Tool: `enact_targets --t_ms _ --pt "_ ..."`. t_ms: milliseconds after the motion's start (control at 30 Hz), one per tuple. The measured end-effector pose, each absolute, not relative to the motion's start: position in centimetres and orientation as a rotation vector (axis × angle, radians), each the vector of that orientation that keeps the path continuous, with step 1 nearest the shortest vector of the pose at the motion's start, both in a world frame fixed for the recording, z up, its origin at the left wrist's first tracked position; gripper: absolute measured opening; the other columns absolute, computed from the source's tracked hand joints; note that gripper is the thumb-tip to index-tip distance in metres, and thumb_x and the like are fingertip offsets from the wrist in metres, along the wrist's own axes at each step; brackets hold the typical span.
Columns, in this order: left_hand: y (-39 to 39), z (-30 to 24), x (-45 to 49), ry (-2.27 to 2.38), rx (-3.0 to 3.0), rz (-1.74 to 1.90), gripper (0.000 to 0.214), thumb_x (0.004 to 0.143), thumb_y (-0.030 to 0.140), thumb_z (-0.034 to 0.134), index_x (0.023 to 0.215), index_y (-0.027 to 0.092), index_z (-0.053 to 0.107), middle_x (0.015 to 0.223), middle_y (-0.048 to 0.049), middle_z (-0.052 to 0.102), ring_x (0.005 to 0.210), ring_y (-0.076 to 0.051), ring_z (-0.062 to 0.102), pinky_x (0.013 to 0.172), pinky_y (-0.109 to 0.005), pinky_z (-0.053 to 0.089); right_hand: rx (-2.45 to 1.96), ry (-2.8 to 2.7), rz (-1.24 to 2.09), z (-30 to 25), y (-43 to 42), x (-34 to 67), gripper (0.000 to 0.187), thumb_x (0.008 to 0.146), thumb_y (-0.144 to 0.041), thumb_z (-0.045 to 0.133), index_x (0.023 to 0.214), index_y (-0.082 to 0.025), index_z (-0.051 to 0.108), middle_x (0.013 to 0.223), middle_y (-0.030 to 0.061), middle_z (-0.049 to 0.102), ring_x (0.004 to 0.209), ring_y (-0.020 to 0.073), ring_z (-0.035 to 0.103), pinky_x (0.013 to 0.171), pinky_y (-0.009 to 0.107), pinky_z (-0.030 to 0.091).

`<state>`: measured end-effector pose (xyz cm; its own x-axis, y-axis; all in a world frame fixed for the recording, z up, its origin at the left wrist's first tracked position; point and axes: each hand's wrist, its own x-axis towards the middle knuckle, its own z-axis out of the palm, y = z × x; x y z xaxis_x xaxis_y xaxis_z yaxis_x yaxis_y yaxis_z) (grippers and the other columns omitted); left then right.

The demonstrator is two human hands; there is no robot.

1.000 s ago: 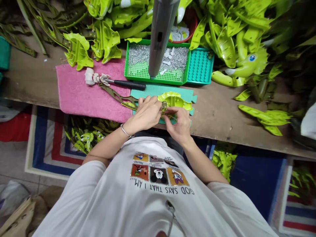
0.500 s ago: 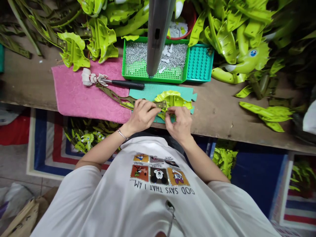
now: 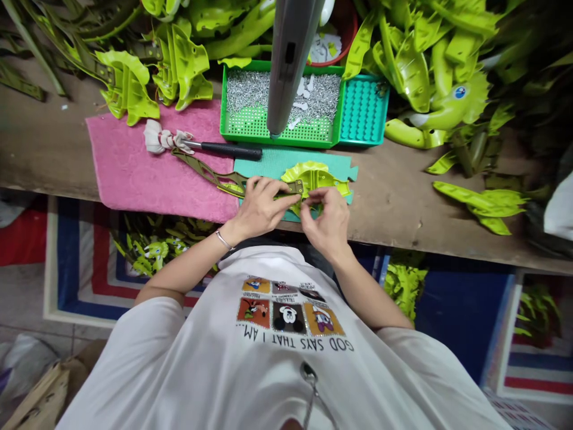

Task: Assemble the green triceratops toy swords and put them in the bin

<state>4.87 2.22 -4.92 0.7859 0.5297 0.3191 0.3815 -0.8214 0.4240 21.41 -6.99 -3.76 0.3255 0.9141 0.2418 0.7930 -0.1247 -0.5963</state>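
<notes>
My left hand (image 3: 265,208) is closed over the end of an olive-green plastic strip (image 3: 208,172), holding it where it meets a lime-green plastic shell (image 3: 316,174). The shell lies hollow side up on a teal foam mat (image 3: 286,157), with ribs inside and a scalloped edge. My right hand (image 3: 327,220) is at the near side of the shell, thumb and fingers pinched together close to my left fingertips. What sits in that pinch is too small and covered to make out. Small holes show on the strip's end plate.
Behind the mat stands a green tray (image 3: 280,142) of screws, with a teal studded tray (image 3: 363,110) beside it. A grey bar-shaped tool (image 3: 293,65) hangs above. A black-handled tool (image 3: 230,151) with a cloth-wrapped head rests on a pink towel (image 3: 129,173). Lime-green parts (image 3: 405,65) are piled behind.
Both hands stay at the joint of strip and shell. My left index finger reaches slightly further right, and my right fingers have shifted a little. The view has moved slightly.
</notes>
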Motion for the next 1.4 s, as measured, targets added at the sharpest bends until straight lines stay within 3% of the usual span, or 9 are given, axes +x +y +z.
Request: enact_targets --t_ms 133,400,667,833,1167,1400 --pt "2.2 -4.8 4.9 0.733 2.615 0.636 0.028 0.101 0.025 0.048 0.118 0.027 0.070 0.104 -0.0066 0.069 0.100 -0.022 0.057 0.092 -0.044 0.033 -2.012 -1.420 0.350 -3.6 -6.5 21.3 0.017 0.078 -0.020 0.054 0.093 -0.023 0.048 0.080 0.0031 0.064 0.078 0.0233 0.061 0.081 0.044 0.048" --pt "2.2 -5.3 4.7 0.659 2.725 0.570 0.029 0.098 0.026 0.050 0.113 0.034 0.073 0.112 -0.0067 0.070 0.107 -0.025 0.056 0.096 -0.051 0.034 -2.020 -1.480 0.287 -3.5 -6.0 21.2 0.016 0.076 -0.018 0.056 0.087 -0.024 0.047 0.077 0.0040 0.059 0.075 0.0240 0.057 0.077 0.044 0.048" --pt "2.3 -5.0 4.7 0.540 2.816 0.535 0.031 0.094 0.023 0.051 0.119 0.032 0.068 0.123 -0.0062 0.070 0.111 -0.026 0.056 0.105 -0.055 0.034 -1.871 -1.623 0.258 -1.9 -9.1 22.4 0.026 0.082 -0.027 0.067 0.105 -0.020 0.058 0.099 0.0096 0.065 0.093 0.0255 0.063 0.079 0.040 0.055" --pt "3.0 -5.0 4.4 0.538 2.726 0.422 0.031 0.092 0.025 0.056 0.119 0.034 0.068 0.127 -0.0050 0.067 0.116 -0.027 0.054 0.108 -0.056 0.032 -1.840 -1.575 0.277 -2.2 -10.1 22.4 0.009 0.090 -0.019 0.059 0.098 -0.020 0.063 0.091 0.0063 0.069 0.078 0.0185 0.066 0.071 0.033 0.056" --pt "2.1 -4.9 4.9 0.578 2.806 0.425 0.027 0.096 0.028 0.054 0.119 0.032 0.068 0.130 -0.0063 0.069 0.115 -0.027 0.057 0.110 -0.060 0.032 -1.838 -1.474 0.247 -2.6 -9.9 22.1 0.007 0.090 -0.021 0.058 0.096 -0.021 0.063 0.085 0.0042 0.073 0.065 0.0155 0.067 0.063 0.030 0.058" --pt "1.3 -5.5 3.5 0.520 2.760 0.384 0.041 0.100 0.019 0.050 0.139 0.029 0.058 0.139 -0.0066 0.066 0.129 -0.024 0.055 0.118 -0.057 0.030 -1.825 -1.497 0.186 -3.0 -10.3 21.5 0.007 0.091 -0.022 0.060 0.096 -0.022 0.064 0.084 0.0044 0.074 0.067 0.0164 0.069 0.068 0.031 0.060"
